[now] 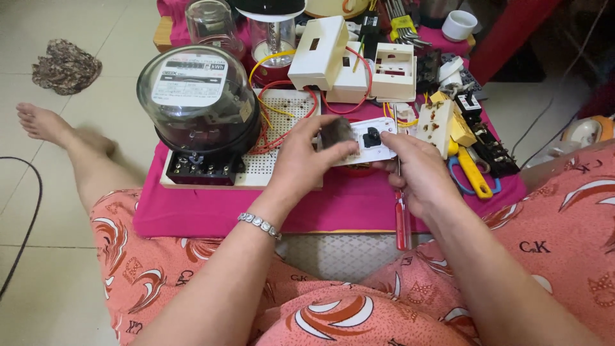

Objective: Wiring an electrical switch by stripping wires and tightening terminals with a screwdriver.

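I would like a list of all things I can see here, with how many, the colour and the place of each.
electric meter: one, black base with clear dome, on the board at left
perforated board: one, white, on the pink cloth
pink cloth: one, covers the low table
switch plate: one, white, held between both hands
screwdriver: one, red handle, in the right hand
white boxes: several, behind the plate
wires: red and yellow, over the board
cutter: one, yellow, at right
cup: one, white, top right
rag: one, brown, on the floor
left hand: on the plate
right hand: on the plate, with the screwdriver
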